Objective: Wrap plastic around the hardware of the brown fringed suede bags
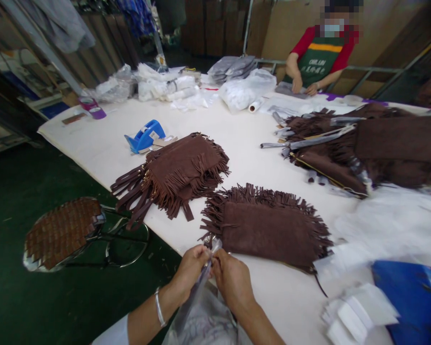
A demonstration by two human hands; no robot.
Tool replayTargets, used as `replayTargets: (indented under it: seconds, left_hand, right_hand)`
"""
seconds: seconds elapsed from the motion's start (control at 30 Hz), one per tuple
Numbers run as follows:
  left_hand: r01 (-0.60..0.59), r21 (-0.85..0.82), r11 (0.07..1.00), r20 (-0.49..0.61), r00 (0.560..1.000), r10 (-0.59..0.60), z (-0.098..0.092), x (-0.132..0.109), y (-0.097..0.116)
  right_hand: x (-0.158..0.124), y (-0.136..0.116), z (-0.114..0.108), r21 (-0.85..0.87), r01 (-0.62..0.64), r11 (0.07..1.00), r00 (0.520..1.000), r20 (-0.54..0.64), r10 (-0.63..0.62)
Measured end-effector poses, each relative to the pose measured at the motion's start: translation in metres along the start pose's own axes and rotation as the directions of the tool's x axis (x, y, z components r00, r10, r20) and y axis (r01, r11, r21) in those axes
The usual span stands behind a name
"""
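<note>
A dark brown fringed pouch (266,230) lies flat on the table, its fringe along the far and side edges. At its near left corner, beside some metal hardware, my left hand (193,268) and my right hand (234,278) are close together. Both pinch a strap wrapped in clear plastic (201,282), which hangs down towards my lap. The fingers are closed, and part of what they hold is hidden. Just beyond, to the left, a stack of brown fringed pouches (187,160) has its wrist straps fanned over the table edge.
A blue tape dispenser (148,136) stands behind the stack. More brown bags (388,143) with wrapped straps pile up at right, near white sheets (380,225) and a blue item (409,292). Plastic bags (247,88) line the back; a co-worker (319,57) stands there. A stool (62,232) is at left.
</note>
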State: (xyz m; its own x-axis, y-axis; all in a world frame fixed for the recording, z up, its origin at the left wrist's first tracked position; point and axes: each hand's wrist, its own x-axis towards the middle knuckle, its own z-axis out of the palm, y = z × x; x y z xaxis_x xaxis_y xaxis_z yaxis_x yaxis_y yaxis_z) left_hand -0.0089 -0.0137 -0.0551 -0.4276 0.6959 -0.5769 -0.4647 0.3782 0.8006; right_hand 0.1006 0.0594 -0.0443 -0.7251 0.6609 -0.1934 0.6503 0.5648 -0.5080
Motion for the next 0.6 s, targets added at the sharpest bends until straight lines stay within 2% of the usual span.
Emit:
replayTargets:
  seconds: [0.13,0.27,0.4,0.53,0.6]
  left_hand:
    - [0.009,0.031,0.999,0.033,0.999,-0.01,-0.001,-0.004,0.003]
    - [0.021,0.089,0.996,0.073,0.997,-0.027,-0.003,-0.002,0.012]
    - [0.04,0.116,0.992,0.084,0.995,-0.05,-0.008,-0.001,0.019]
    - [0.069,0.191,0.979,0.098,0.991,-0.089,-0.01,-0.009,0.018]
    - [0.098,0.254,0.962,0.096,0.987,-0.126,-0.01,-0.005,0.022]
  right_hand:
    - [0.002,0.001,-0.003,-0.07,0.036,0.997,0.999,-0.024,-0.038]
    - [0.007,0.001,-0.009,-0.104,0.18,0.978,0.98,-0.071,-0.188]
    - [0.016,0.005,-0.016,-0.074,0.318,0.945,0.945,-0.06,-0.322]
    - [0.016,0.009,-0.023,-0.089,0.39,0.917,0.919,-0.024,-0.393]
    - [0.02,0.013,-0.021,-0.098,0.493,0.865,0.87,0.04,-0.492]
